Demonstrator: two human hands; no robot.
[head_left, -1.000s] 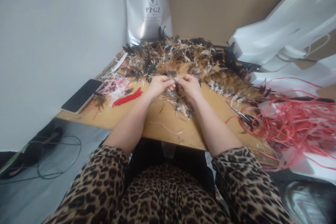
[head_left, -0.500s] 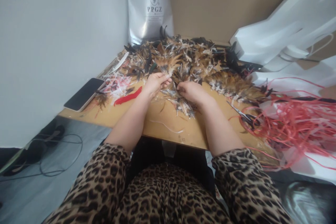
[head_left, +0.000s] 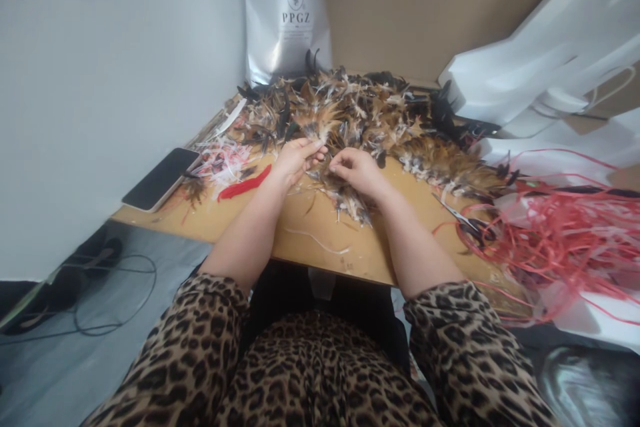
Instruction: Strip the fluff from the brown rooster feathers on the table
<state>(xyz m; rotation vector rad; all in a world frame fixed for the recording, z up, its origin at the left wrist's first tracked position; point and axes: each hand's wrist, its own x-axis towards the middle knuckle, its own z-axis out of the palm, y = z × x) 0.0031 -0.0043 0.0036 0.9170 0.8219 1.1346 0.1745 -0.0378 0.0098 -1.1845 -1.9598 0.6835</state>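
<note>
My left hand (head_left: pixel 300 159) pinches a small bunch of brown feathers (head_left: pixel 325 123) at its pale base, the tips fanning upward. Close by on the right, my right hand (head_left: pixel 356 170) has its thumb and fingertips pressed together; whether a feather is between them is too small to make out. Below the hands lies a little heap of loose feathers (head_left: pixel 350 205) with light quills. Behind them spreads a large pile of brown, black and white feathers (head_left: pixel 370 97). To the right, a row of brown feather bunches (head_left: pixel 453 163) lies on the table (head_left: pixel 320 247).
Scissors (head_left: pixel 467 220) lie at the right beside tangled red strips (head_left: pixel 565 233). A phone (head_left: pixel 161 179), pink and white scraps (head_left: pixel 225 161) and a red strip (head_left: pixel 245 183) are at the left. A silver bag (head_left: pixel 287 33) stands behind, and a white machine (head_left: pixel 530 40) at back right.
My right hand has risen slightly from the loose feathers and come nearer to my left hand. The left hand keeps its pinch on the feather bunch, almost still.
</note>
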